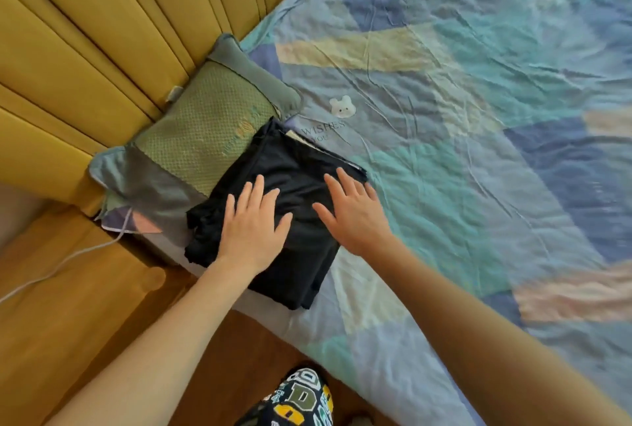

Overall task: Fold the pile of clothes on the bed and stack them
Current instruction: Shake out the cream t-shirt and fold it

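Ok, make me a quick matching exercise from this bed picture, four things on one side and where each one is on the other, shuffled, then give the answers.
Things:
1. left hand
2. right hand
3. pillow
4. white cable

Places:
A. against the yellow headboard
B. flat on the dark folded clothes, nearer the pillow
C. trailing off the bed corner
D. on the clothes' edge, nearer the open sheet

Pairs: 1-B, 2-D, 3-A, 4-C
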